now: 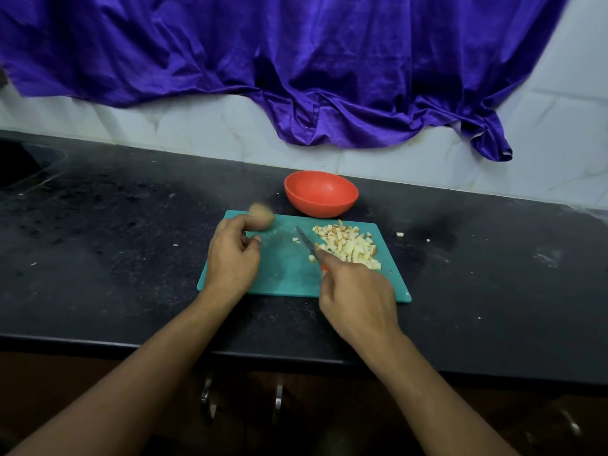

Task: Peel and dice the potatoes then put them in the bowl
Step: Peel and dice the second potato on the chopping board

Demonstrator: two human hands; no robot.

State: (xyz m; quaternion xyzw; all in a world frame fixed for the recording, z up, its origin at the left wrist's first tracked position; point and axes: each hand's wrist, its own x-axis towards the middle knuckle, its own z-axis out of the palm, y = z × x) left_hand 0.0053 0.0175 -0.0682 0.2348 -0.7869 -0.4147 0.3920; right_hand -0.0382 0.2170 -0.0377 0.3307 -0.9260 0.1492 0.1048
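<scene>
Head view: potato [261, 217] perhaps against loose-curled left hand [232, 255]; knife [306, 240] in clenched right hand [358, 301]

One wide head-worn view looks forward and down over the desk [98, 225], near its front edge, facing the tiled wall [197, 126]

Left hand [232, 258] hovers with fingers [235, 222] loosely curled; right hand [358, 304] grips the knife [306, 240], forefinger extended.

On a teal board [286, 274], a loosely curled left hand [232, 255] touches a blurred potato [262, 218]. The right hand [357, 297] grips a knife [306, 241], blade beside a heap of dice [348, 246]. A red bowl [320, 192] stands just behind the board.
</scene>
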